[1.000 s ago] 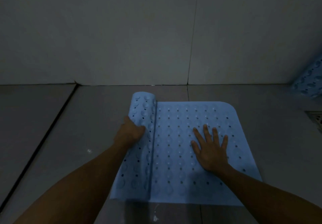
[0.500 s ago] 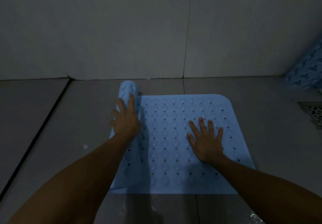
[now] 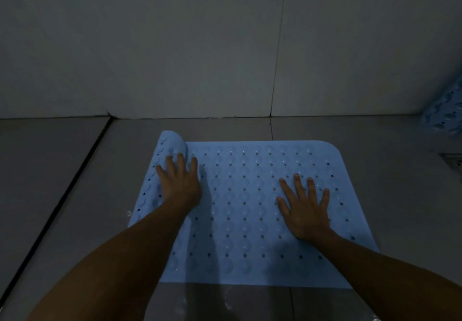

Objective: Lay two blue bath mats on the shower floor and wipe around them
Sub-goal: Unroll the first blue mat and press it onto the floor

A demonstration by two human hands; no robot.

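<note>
Left hand (image 3: 178, 183), fingers spread, presses the roll (image 3: 172, 150) running up-frame at the mat's (image 3: 250, 208) left edge; right hand (image 3: 303, 210) lies flat, spread, mid-mat.

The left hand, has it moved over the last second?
Yes. The left hand went from gripping the mat's rolled edge to pressing it flat.

A perforated blue bath mat (image 3: 250, 208) lies nearly flat on the grey floor, left edge curled; a second blue mat (image 3: 447, 113) shows far right.

Hands (image 3: 242, 200) flat on mat (image 3: 250, 220) (left edge curled).
</note>
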